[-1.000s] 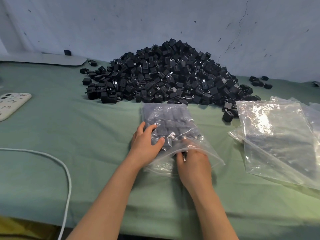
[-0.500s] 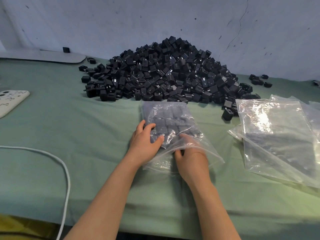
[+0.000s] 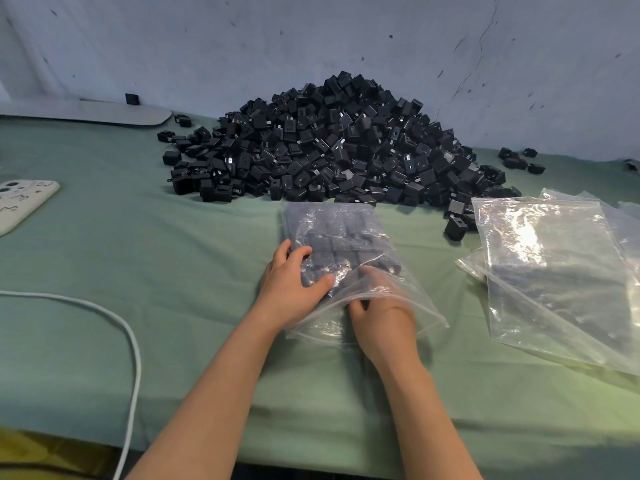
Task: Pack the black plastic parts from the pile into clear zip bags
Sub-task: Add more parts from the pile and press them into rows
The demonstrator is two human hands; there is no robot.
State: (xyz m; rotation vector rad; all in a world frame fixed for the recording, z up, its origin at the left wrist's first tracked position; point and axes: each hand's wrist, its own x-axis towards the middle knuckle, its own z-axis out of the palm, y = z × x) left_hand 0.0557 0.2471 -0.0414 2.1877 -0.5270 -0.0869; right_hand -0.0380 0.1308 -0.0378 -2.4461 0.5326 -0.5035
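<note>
left hand (image 3: 291, 289) rests flat on one filled zip bag (image 3: 332, 230), right hand (image 3: 384, 320) inside, grip unclear.

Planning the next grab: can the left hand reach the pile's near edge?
Probably yes: the left hand rests on the bag, and only bare green cloth lies between it and the near edge of the pile.

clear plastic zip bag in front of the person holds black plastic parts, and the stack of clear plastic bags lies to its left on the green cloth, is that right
Wrong side: the head view shows the stack of clear plastic bags lying to the right of the clear plastic zip bag holding black plastic parts, on the green cloth.
</note>
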